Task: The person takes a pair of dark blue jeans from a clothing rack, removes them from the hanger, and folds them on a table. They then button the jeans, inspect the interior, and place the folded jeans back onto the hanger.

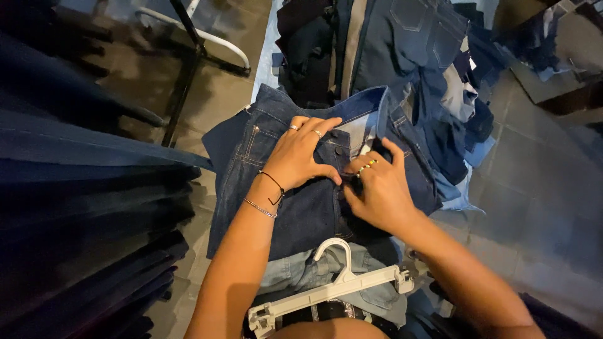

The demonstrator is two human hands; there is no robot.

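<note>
A pair of dark blue jeans [276, 207] lies spread in front of me, waistband away from me. My left hand [300, 154], with rings and two wrist bracelets, presses on the fly near the waistband, thumb pinching the fabric. My right hand [377, 188], wearing a beaded ring, grips the other side of the fly opening, fingers curled into the denim. Both hands meet at the button area. A white plastic clip hanger [333, 289] rests close to my body over lighter blue denim [301, 273].
A heap of dark and light denim garments [414, 56] lies beyond the jeans. Hanging dark clothes [75, 188] fill the left side. A black and white rack frame [188, 50] stands on the brown tiled floor [540, 188].
</note>
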